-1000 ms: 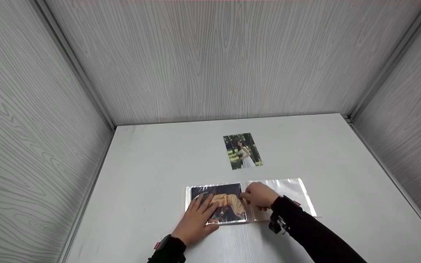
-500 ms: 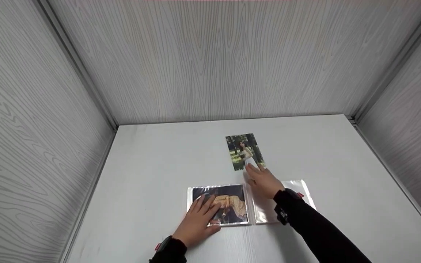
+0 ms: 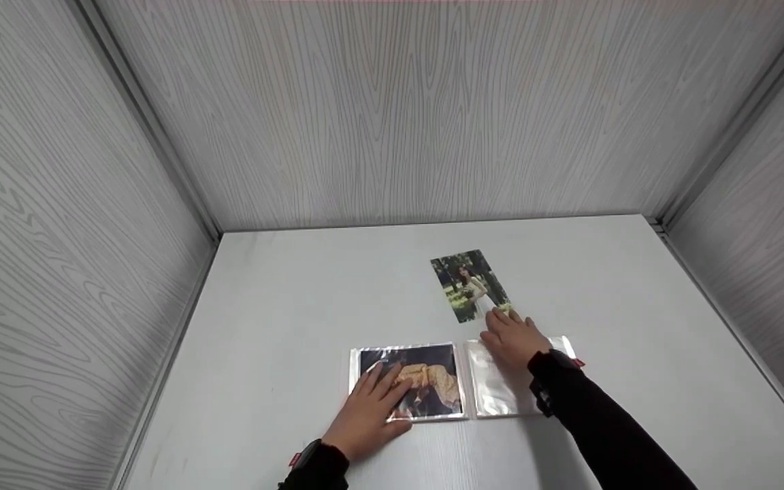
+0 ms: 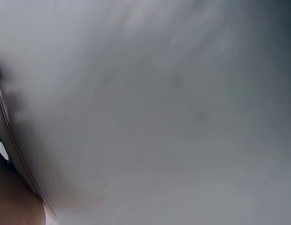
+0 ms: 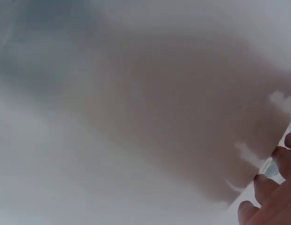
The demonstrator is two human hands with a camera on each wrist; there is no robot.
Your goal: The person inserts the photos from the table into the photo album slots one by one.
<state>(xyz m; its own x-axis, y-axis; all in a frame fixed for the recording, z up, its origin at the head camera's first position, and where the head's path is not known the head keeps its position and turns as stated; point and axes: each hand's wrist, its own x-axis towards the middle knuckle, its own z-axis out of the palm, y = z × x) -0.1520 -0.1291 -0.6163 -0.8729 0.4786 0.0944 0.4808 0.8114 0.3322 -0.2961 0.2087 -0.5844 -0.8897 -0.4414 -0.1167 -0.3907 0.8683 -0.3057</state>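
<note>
A photo album (image 3: 470,401) lies spread out on the white table, with a dark picture (image 3: 433,388) in a clear sleeve on its left page. My left hand (image 3: 368,412) rests flat on that page, fingers spread. The right page (image 3: 494,388) looks plain and shiny. Beyond the album lies a loose photo (image 3: 456,286) of a person in a white dress among trees. My right hand (image 3: 514,340) reaches over the right page, its fingertips touching the photo's near right corner. In the right wrist view, the fingers (image 5: 272,187) show along the page edge.
The white table (image 3: 283,306) is enclosed by wood-grain panels at the back (image 3: 378,122), left (image 3: 58,238) and right (image 3: 759,238). A blurred pale surface fills most of the left wrist view.
My right hand has gone from the album's middle fold up to the loose photo. The photo has shifted right and slightly nearer, turning a little. My left hand stays in place.
</note>
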